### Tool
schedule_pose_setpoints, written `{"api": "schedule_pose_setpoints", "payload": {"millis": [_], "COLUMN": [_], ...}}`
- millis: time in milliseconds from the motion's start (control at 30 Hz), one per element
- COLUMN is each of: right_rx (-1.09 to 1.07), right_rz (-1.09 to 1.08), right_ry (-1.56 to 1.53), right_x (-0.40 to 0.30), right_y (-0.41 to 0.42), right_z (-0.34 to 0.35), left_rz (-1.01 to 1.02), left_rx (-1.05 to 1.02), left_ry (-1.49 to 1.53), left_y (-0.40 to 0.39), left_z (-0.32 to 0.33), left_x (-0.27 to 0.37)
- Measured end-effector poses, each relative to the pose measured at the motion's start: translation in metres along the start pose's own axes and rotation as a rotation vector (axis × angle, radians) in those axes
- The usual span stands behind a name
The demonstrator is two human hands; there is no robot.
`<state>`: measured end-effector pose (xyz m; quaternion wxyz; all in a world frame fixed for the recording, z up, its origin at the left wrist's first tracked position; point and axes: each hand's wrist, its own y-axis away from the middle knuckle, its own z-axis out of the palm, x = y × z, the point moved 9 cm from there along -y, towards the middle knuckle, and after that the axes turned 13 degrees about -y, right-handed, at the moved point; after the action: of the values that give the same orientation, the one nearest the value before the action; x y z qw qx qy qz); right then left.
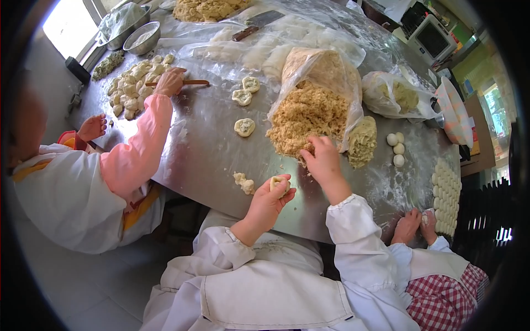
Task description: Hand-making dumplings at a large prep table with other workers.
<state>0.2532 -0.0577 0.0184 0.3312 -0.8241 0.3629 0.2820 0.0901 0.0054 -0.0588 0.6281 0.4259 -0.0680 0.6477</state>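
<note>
Low over the near side of the steel table [198,153], my left hand [267,202] holds a small hollowed dough cup [280,186] between thumb and fingers. My right hand [325,161] reaches into the front edge of a crumbly tan filling [308,113], its fingertips pinching at the crumbs. The filling spills from a clear plastic bag [352,82]. Left of my left hand lie small dough scraps [244,183]. Farther off rest a dough round with greenish filling [244,127] and two similar filled rounds [246,91]. A yellow-green mass [362,142] sits right of the tan filling.
At left, a co-worker's hand [169,82] grips a wooden stick [194,82] beside piled dough pieces [134,85]. Another person's hands [416,225] work at right near rows of white dough pieces [446,198]. A cleaver [263,20] lies on plastic-covered dough. Several white balls [396,149] stand right.
</note>
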Motion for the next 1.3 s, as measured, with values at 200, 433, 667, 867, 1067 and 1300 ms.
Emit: {"api": "schedule_pose_setpoints", "payload": {"millis": [200,433,667,867,1067,1300], "right_rx": [-0.063,-0.083,-0.188,-0.148,-0.077,-0.079], "right_rz": [-0.031,0.464,0.526,0.176,0.145,0.128], "right_ry": [-0.015,-0.682,-1.068,-0.480,-0.443,-0.516], "right_x": [0.004,0.037,-0.026,-0.062,-0.064,-0.067], "right_y": [0.000,0.018,0.054,0.058,0.062,0.067], "right_z": [-0.004,-0.008,0.004,-0.004,-0.023,-0.016], "left_rz": [0.077,0.010,-0.008,0.063,0.070,0.092], "left_rx": [-0.054,-0.132,-0.134,-0.099,-0.088,-0.176], "left_ry": [-0.230,-0.145,0.145,0.020,-0.097,-0.114], "left_y": [0.002,-0.006,-0.021,-0.013,-0.012,-0.003], "left_z": [0.010,0.022,0.030,0.030,0.027,0.030], "left_x": [0.004,0.003,0.017,0.016,0.009,0.021]}}
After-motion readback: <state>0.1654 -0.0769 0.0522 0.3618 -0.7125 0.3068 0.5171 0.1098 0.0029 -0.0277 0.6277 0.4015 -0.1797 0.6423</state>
